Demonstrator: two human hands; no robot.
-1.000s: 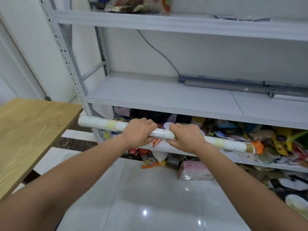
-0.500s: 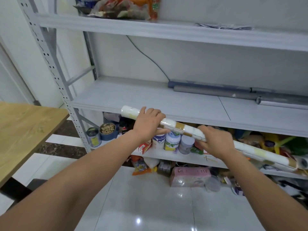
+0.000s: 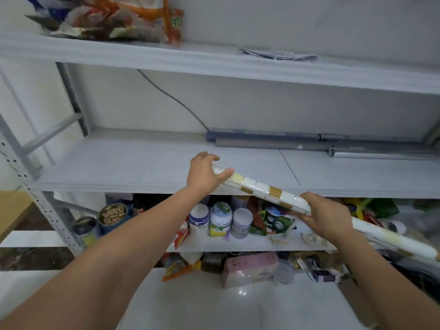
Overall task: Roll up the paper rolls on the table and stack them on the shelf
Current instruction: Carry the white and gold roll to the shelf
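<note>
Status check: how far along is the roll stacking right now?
Done: grey rolls already lie at the back of the middle shelf. In hand: the tile-patterned roll, rolled up, is held by the left hand and right hand, its left end over the shelf. Left: laying it down. The table is barely in view.

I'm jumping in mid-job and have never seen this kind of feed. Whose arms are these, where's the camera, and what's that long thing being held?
There is no machine here: a person wears one camera on the head, looking forward and down. The left hand and right hand grip a rolled paper roll, white with tan squares. Its left end is over the front of the middle shelf; its right end slopes down past the edge. Grey rolls already lie at the back of that shelf. Jars and packets crowd the shelf below.
</note>
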